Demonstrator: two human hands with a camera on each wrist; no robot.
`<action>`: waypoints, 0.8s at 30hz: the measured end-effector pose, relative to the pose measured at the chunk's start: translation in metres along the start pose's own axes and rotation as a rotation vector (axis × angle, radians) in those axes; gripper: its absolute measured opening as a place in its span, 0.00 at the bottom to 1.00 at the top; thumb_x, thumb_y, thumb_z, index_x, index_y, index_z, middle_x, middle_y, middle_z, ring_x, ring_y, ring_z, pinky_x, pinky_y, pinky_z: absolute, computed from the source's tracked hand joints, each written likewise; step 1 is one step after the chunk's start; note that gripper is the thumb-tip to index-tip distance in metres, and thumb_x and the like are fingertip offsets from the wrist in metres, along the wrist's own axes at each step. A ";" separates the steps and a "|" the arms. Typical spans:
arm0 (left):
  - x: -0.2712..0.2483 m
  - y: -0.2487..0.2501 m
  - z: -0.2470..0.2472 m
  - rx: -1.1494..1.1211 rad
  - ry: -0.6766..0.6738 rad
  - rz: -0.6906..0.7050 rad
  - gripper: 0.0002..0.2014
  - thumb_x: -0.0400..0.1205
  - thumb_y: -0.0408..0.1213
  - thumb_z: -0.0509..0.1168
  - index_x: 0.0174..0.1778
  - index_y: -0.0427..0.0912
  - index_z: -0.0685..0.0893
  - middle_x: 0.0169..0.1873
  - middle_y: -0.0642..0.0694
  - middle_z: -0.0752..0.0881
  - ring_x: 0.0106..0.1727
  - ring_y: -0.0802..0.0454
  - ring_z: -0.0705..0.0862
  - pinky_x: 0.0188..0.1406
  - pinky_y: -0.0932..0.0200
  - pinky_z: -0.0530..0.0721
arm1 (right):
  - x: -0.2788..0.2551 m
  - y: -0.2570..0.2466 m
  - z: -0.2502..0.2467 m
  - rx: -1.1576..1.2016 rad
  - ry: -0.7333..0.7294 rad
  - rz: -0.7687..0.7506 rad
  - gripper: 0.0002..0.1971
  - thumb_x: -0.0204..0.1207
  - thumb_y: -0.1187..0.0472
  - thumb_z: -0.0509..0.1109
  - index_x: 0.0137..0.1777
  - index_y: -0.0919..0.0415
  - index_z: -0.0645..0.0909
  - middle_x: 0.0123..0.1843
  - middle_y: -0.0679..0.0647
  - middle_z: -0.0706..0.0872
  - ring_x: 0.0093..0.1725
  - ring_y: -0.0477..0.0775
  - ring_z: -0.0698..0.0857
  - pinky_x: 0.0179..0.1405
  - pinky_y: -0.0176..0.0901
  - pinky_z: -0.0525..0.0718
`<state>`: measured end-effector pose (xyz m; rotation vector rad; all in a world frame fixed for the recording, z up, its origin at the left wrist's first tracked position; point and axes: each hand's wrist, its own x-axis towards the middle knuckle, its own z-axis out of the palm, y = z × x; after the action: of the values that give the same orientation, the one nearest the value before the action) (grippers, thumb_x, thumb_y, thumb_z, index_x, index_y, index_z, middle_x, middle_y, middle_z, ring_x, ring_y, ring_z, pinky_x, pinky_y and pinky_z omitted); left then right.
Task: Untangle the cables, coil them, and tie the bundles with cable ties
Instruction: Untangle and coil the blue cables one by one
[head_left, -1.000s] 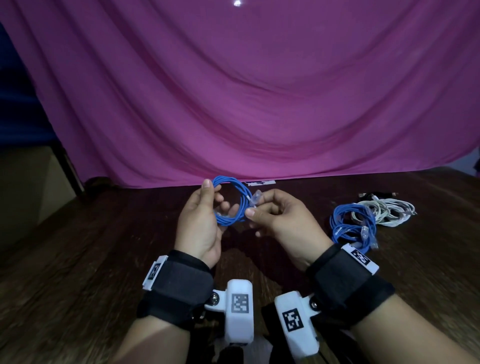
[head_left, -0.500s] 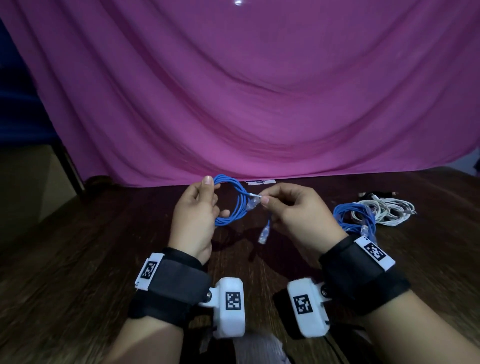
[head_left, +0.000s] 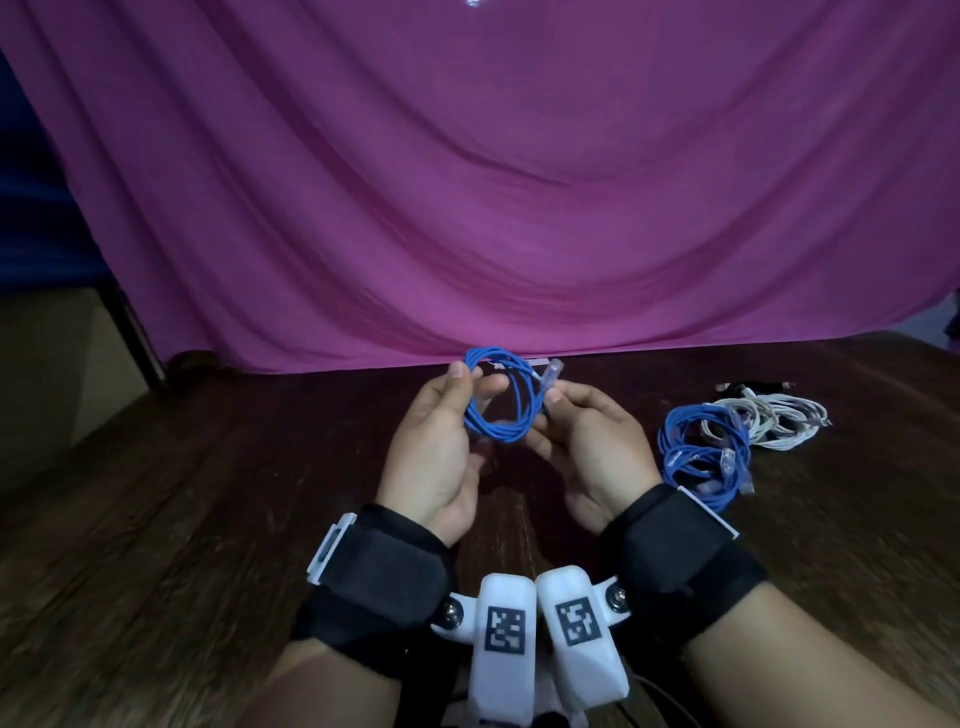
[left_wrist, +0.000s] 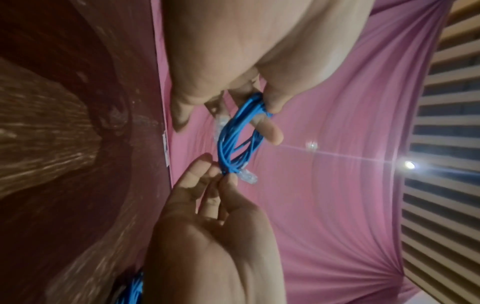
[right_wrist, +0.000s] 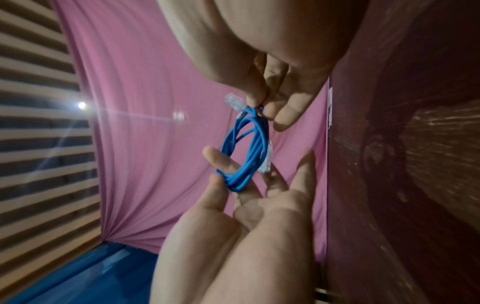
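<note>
A small blue cable coil (head_left: 498, 402) hangs in the air between both hands, above the wooden table (head_left: 208, 519). My left hand (head_left: 475, 382) grips the coil's left side, thumb over the strands and a finger through the loop (left_wrist: 239, 133). My right hand (head_left: 545, 410) pinches the strands on the right side, just below a clear plug (head_left: 554, 371) that sticks up. In the right wrist view the right hand (right_wrist: 257, 106) pinches the coil (right_wrist: 246, 150) at that plug (right_wrist: 233, 101). A second clear plug (right_wrist: 267, 160) lies against the coil near the left hand (right_wrist: 223, 174).
More blue cables (head_left: 701, 452) lie loosely coiled on the table to the right, with white cables (head_left: 769, 415) behind them and something dark (head_left: 753, 387) farther back. A pink cloth (head_left: 519, 208) hangs behind the table.
Half a second ago one plug end dangled below the coil; now it lies against the coil. My right hand has closed in on the coil, and both wrists have come together.
</note>
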<state>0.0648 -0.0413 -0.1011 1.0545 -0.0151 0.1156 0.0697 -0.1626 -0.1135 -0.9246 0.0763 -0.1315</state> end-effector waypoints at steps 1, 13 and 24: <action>-0.002 -0.002 0.001 -0.006 -0.006 -0.035 0.09 0.90 0.46 0.60 0.51 0.48 0.82 0.42 0.53 0.94 0.40 0.60 0.91 0.44 0.54 0.84 | 0.000 0.000 -0.001 0.014 0.020 0.010 0.07 0.87 0.72 0.65 0.49 0.64 0.83 0.42 0.59 0.92 0.36 0.50 0.89 0.41 0.44 0.92; 0.000 -0.003 -0.003 -0.138 -0.013 -0.074 0.06 0.90 0.38 0.61 0.51 0.40 0.78 0.55 0.36 0.91 0.52 0.46 0.94 0.43 0.49 0.93 | 0.007 -0.021 -0.009 -0.006 -0.117 0.200 0.13 0.86 0.74 0.57 0.62 0.69 0.83 0.45 0.59 0.94 0.40 0.52 0.94 0.43 0.45 0.94; 0.008 0.000 -0.014 -0.131 -0.012 -0.008 0.05 0.89 0.38 0.62 0.52 0.41 0.79 0.50 0.41 0.93 0.53 0.49 0.93 0.41 0.56 0.92 | 0.000 -0.017 -0.002 -0.131 -0.273 0.128 0.17 0.79 0.73 0.73 0.65 0.60 0.81 0.54 0.60 0.90 0.49 0.54 0.92 0.53 0.47 0.90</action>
<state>0.0725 -0.0290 -0.1076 0.9238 -0.0289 0.1002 0.0677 -0.1745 -0.1015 -1.0573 -0.1097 0.1205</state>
